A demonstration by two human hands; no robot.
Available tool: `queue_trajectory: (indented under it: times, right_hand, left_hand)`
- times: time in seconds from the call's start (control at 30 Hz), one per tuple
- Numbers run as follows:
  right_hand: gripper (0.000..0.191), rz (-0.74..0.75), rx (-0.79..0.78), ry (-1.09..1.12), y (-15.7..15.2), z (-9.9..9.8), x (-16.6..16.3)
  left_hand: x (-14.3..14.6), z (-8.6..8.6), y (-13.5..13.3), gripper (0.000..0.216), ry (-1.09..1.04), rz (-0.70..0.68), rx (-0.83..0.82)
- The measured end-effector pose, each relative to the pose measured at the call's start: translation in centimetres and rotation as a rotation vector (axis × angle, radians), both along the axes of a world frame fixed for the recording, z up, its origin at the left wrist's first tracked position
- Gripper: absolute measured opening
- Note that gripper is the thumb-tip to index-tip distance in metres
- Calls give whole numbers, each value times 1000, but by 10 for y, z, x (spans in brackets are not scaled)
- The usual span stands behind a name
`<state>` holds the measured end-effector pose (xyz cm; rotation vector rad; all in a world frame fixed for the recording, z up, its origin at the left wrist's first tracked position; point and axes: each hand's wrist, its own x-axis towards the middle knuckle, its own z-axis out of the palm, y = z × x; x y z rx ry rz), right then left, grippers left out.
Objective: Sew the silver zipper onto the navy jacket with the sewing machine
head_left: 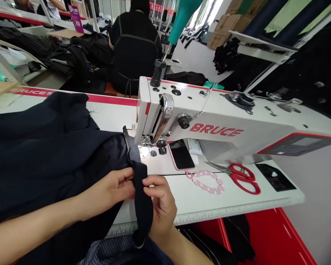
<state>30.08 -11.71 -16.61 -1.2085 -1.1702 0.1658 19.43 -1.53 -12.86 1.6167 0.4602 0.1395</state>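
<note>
A large dark navy garment spreads over the left of the sewing table, with a zipper along its right edge, close to the needle area. My left hand pinches the garment's edge just below the zipper. From the other side, my right hand grips a folded navy strip of the same garment between thumb and fingers. That strip hangs down over the table's front edge. The presser foot area of the white sewing machine is just beyond both hands, right of the zipper.
On the machine bed lie a phone with a pink bead strap and red-handled scissors. A black tray sits at the right end. A ruler strip runs along the front edge. Ahead, a person in black sits facing away.
</note>
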Motion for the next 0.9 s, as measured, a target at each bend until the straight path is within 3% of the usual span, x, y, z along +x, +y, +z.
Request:
queue_trajectory:
  times: [0.07, 0.17, 0.23, 0.37, 0.47, 0.6, 0.73, 0.8, 0.9]
  right_hand:
    - [18, -15, 3, -4, 2, 0, -2]
    - [20, 3, 2, 12, 1, -2, 0]
    - [21, 13, -9, 29, -1, -4, 1]
    - [23, 1, -24, -64, -8, -9, 1]
    - [21, -17, -34, -115, -10, -12, 1]
    - [24, -34, -66, -135, -9, -14, 6]
    - [23, 171, -261, -296, -5, -13, 11]
    - [23, 218, -373, -256, -1, -11, 15]
    - [24, 174, -477, -164, 11, -4, 26]
  left_hand:
    - [1, 3, 4, 26, -37, 37, -39]
    - [-1, 3, 9, 28, 20, 32, 85]
    - [-2, 1, 16, 31, 51, -18, 299]
    - [5, -4, 42, 32, 118, -14, 913]
    - [17, -6, 59, 28, 210, -8, 1155]
    - [25, -2, 57, 28, 272, -133, 1155]
    - [17, 1, 42, 31, 275, -153, 1027]
    - [9, -1, 39, 31, 265, -148, 997]
    - [-3, -7, 39, 30, 242, -162, 975]
